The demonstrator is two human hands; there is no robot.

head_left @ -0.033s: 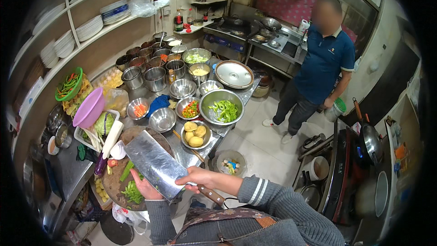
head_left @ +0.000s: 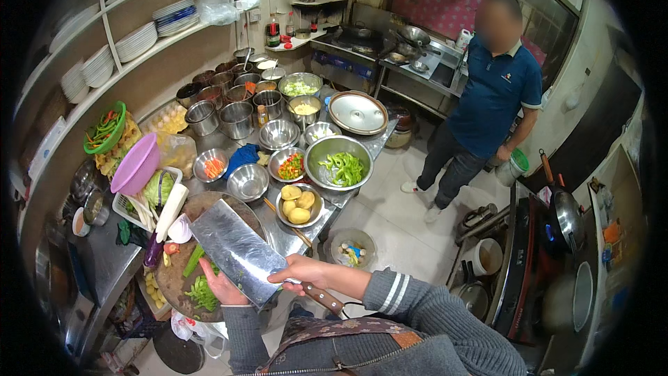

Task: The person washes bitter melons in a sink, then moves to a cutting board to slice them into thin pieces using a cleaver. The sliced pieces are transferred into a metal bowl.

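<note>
My right hand [head_left: 306,273] grips a broad cleaver [head_left: 236,244] where the blade meets its wooden handle [head_left: 323,299]. The wide blade lies tilted over a round wooden chopping board [head_left: 170,284] and hides much of it. Beside the blade, my left hand [head_left: 226,287] has its fingers stretched out, palm toward the blade; I cannot tell whether they touch. Chopped green vegetable [head_left: 202,296] lies on the board next to my left hand, with a longer green piece [head_left: 193,262] near its fingertips.
Past the board stand a bowl of peeled potatoes [head_left: 299,216], a large bowl of sliced green peppers [head_left: 327,145] and several metal pots [head_left: 236,120]. A white radish [head_left: 172,212] and a purple basin [head_left: 136,165] are at left. Another person [head_left: 487,97] stands across the floor, right.
</note>
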